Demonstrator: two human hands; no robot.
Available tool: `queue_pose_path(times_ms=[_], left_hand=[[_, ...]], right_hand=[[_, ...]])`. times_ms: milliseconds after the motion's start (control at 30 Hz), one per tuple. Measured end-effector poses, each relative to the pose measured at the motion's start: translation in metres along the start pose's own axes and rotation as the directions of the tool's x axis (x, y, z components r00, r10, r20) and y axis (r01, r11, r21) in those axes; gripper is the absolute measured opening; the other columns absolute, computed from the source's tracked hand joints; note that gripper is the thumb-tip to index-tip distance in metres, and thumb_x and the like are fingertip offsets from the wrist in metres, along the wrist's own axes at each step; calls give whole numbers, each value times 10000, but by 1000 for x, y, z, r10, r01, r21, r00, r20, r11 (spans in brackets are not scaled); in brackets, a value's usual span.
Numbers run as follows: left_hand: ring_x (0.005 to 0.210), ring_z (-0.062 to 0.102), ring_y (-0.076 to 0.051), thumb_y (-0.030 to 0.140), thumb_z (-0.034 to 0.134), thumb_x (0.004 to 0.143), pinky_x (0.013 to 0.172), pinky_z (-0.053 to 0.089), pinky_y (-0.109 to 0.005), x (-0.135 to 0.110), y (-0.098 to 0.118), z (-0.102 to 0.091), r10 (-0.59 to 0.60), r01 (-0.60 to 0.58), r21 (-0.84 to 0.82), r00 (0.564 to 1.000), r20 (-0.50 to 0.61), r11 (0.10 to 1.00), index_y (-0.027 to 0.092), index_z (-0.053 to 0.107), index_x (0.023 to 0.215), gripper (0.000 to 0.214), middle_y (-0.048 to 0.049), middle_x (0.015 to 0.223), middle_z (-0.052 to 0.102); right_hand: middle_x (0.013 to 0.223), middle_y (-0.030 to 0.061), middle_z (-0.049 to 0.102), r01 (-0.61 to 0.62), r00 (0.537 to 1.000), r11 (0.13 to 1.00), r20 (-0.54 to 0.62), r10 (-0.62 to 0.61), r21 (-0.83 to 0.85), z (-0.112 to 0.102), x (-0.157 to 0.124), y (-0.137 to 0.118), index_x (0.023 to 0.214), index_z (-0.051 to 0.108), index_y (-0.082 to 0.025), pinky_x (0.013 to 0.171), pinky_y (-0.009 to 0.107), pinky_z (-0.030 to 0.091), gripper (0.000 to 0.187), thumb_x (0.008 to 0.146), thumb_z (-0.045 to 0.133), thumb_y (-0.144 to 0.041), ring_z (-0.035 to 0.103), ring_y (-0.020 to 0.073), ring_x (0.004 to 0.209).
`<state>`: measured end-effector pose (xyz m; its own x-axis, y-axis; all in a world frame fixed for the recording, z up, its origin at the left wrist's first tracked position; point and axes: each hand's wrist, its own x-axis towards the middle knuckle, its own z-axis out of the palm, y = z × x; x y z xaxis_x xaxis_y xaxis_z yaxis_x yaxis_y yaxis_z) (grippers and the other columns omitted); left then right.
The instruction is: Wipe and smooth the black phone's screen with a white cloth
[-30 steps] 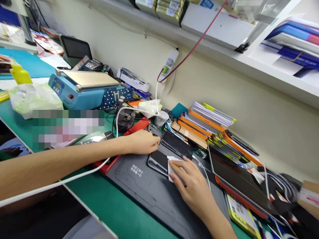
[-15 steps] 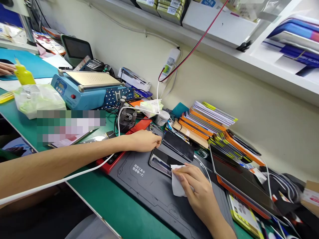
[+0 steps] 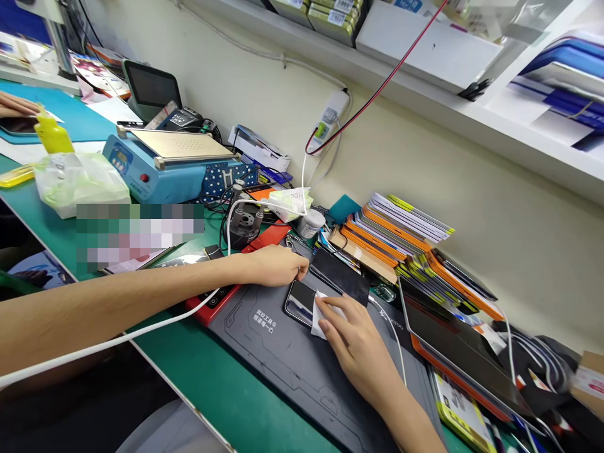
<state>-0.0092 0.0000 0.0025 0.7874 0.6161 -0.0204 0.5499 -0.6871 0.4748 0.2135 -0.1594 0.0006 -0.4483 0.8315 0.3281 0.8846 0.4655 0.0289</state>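
A smartphone (image 3: 300, 303) with a dark, glossy screen lies on a grey work mat (image 3: 283, 358). My left hand (image 3: 276, 264) is closed at the phone's far end, its curled fingers against the edge; the exact contact is partly hidden. Between the fingers of my right hand (image 3: 358, 340) is a white wipe (image 3: 319, 322), pressed onto the phone's screen and covering its near half. Just behind, a second dark phone (image 3: 340, 277) rests on the mat, with a white cable (image 3: 391, 327) at its right end.
A red device (image 3: 212, 308) borders the mat's left side. Behind stand a stack of orange and white boxes (image 3: 391, 233) and a blue heating plate machine (image 3: 160, 170). A tablet-like dark panel (image 3: 462, 346) lies right. Another person's hand (image 3: 16, 106) is at far left.
My right hand has slid the wipe left along the phone's screen, and its fingers now lie flatter. My left hand keeps its place at the phone's far end.
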Motion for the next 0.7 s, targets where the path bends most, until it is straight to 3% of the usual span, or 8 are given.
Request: queue_pose_path(times_ms=[133, 400, 700], left_hand=[[931, 725, -255, 203, 440, 966, 802, 511, -321, 0, 3, -2, -10, 10, -15, 1000, -15, 1000, 263, 729, 1019, 300, -33, 1019, 796], [912, 727, -188, 159, 475, 929, 759, 482, -263, 2, -1, -2, 10, -16, -104, 998, -58, 994, 260, 737, 894, 283, 29, 982, 804], [753, 693, -163, 127, 468, 921, 721, 462, -264, 4, -2, 0, -2, -13, -174, 996, -85, 985, 246, 744, 838, 311, 36, 770, 755]], right_hand=[[1299, 97, 714, 7, 1000, 1000, 20, -6, -16, 2, 9, 2, 1350, 695, -223, 978, 437, 594, 344, 1111, 474, -333, 681, 246, 1164], [1246, 89, 724, 95, 995, 996, -13, -95, -6, -5, -7, 11, 1361, 672, -219, 955, 414, 564, 325, 1095, 512, -318, 672, 244, 1136], [1268, 70, 721, 74, 996, 996, 54, -77, 53, 6, 24, 12, 1333, 683, -216, 1012, 425, 543, 309, 1107, 496, -314, 650, 226, 1166]])
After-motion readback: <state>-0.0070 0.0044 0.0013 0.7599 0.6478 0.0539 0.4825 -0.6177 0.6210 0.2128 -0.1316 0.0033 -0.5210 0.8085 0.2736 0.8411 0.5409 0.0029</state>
